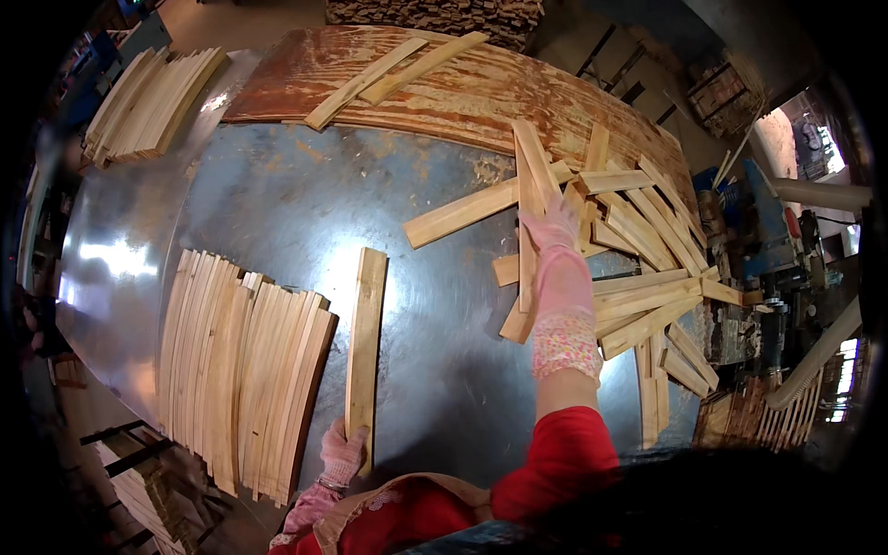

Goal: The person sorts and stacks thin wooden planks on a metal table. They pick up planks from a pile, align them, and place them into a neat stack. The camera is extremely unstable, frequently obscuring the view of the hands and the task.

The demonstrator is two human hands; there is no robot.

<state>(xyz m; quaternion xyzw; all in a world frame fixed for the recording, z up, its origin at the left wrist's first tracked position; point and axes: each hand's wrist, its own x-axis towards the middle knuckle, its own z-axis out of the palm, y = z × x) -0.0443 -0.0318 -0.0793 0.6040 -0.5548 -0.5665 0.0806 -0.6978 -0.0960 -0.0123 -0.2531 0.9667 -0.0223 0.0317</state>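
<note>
Surface: grey metal table (277, 203), reddish plywood sheet (462, 88) at its far edge.
Left hand (342, 455): gloved, fingers closed round the near end of a single slat (366, 342) lying beside the neat row of slats (240, 365).
Right hand (552, 231): pink-gloved, resting on the loose slat heap (638, 268); grip cannot be told.

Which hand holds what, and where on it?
Left hand grips the near end of a single wooden slat. Right hand reaches the loose slat pile; hold unclear.
</note>
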